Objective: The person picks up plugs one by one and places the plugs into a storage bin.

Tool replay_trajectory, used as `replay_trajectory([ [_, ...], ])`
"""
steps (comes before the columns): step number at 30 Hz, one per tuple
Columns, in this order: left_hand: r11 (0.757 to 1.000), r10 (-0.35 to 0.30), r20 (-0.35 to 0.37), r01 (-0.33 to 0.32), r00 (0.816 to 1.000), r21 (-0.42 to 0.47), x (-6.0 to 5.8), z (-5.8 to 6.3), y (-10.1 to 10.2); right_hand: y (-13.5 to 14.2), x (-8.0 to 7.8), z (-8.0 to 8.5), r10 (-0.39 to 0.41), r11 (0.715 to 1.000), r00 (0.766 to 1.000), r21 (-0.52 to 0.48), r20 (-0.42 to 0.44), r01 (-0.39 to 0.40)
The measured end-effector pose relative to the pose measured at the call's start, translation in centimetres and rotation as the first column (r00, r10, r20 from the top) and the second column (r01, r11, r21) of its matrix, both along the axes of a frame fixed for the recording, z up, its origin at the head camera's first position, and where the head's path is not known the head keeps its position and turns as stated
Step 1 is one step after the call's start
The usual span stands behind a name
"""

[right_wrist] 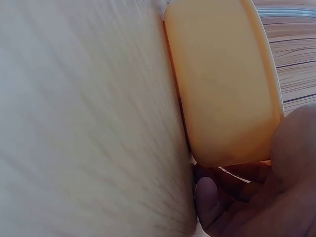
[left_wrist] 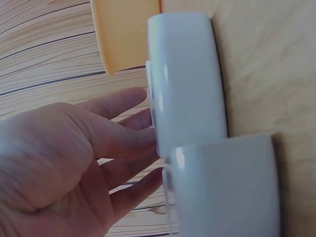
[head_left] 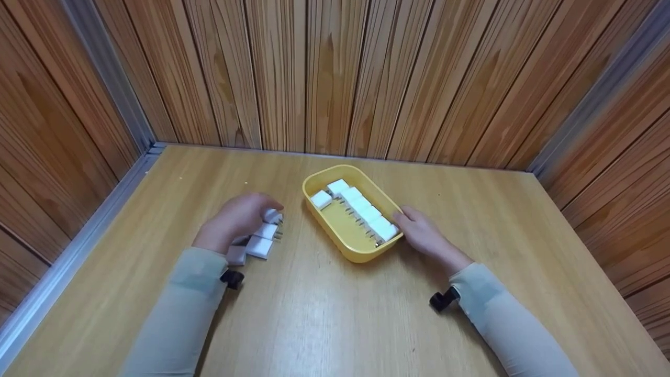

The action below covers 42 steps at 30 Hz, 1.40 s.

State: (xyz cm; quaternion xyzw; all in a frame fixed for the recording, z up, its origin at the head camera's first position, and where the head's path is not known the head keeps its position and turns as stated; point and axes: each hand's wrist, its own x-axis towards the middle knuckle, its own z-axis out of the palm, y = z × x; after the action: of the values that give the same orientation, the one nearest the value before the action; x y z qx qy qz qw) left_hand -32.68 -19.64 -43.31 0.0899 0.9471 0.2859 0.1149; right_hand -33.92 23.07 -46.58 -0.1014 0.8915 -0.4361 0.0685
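Note:
A yellow plastic tray sits at mid-table, holding several white blocks with thin metal prongs, like plug adapters. My right hand grips its right near corner, thumb at the rim; in the right wrist view the fingers curl against the tray's end wall. Left of the tray, my left hand reaches over a group of similar white blocks on the table. In the left wrist view its fingers are at the side of a white block; their tips are partly hidden.
The wooden table is bounded by wood-plank walls at the back and both sides. Metal strips run along the corners. A dark camera mount is strapped to the left wrist, another to the right.

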Motion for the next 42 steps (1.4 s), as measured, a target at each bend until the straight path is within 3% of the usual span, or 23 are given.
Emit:
replay_trajectory([
  [8, 0.999, 0.002, -0.044, -0.003, 0.999, -0.038, -0.1, -0.6, -0.2, -0.1, -0.1, 0.0, 0.0, 1.0, 1.0, -0.014, -0.009, 0.0],
  [15, 0.99, -0.083, -0.147, 0.065, 0.986, -0.126, -0.2, -0.7, 0.3, -0.2, 0.0, -0.2, -0.015, 1.0, 0.999, -0.017, -0.049, 0.014],
  [30, 0.985, -0.07, -0.164, 0.041, 0.984, -0.169, -0.8, -1.3, 0.9, -0.2, 0.0, -0.2, -0.004, 0.999, 0.999, -0.032, -0.039, 0.003],
  [42, 0.972, -0.104, -0.233, 0.049, 0.967, -0.231, -1.0, -1.5, 1.1, -0.1, -0.1, -0.2, -0.01, 1.0, 0.999, -0.008, -0.037, 0.01],
])
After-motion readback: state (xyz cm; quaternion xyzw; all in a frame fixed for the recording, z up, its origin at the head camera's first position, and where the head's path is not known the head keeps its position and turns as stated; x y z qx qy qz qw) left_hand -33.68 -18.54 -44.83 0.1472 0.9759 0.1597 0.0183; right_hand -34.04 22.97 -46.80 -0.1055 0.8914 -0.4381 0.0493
